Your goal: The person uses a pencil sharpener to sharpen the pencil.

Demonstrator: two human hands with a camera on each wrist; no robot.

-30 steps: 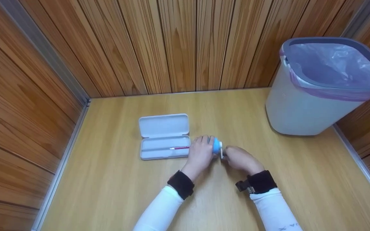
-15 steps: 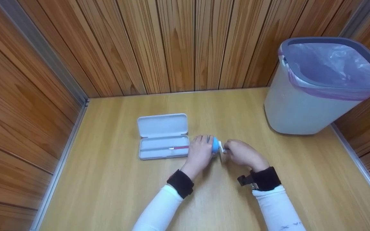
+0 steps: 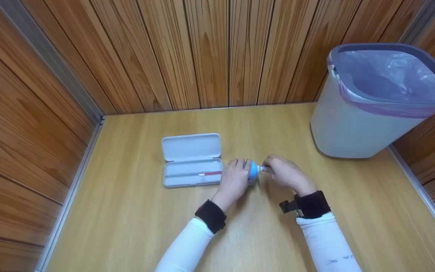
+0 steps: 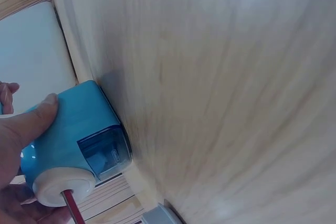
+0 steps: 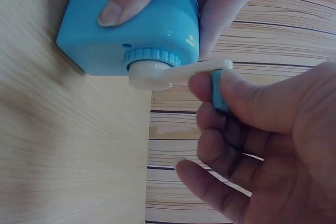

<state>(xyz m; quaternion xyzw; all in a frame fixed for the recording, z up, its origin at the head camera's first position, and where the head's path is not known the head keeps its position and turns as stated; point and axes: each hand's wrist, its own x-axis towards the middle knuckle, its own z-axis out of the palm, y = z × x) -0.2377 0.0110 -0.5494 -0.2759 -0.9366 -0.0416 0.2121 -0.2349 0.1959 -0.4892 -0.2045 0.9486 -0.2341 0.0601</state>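
Observation:
A blue crank pencil sharpener (image 3: 253, 170) sits on the table, gripped by my left hand (image 3: 236, 179) with the thumb across its body (image 4: 86, 108). From the round white opening (image 4: 58, 186) on its left side sticks a red pencil (image 4: 73, 209), whose end passes over the pencil case in the head view. My right hand (image 3: 287, 175) pinches the blue knob (image 5: 217, 95) of the white crank arm (image 5: 191, 71) between thumb and forefinger. A clear dark-blue shavings window (image 4: 107, 150) shows on the sharpener. The pencil's tip is hidden inside.
An open pale grey pencil case (image 3: 192, 147) lies directly left of the sharpener, lid toward the back. At the back right stands a bin (image 3: 347, 124) lined with a plastic bag. Wood-panelled walls (image 3: 210, 56) border the table.
My right hand has moved away from me around the sharpener's axis, turning the crank arm from pointing toward me to higher up. The left hand, sharpener and pencil stay in place.

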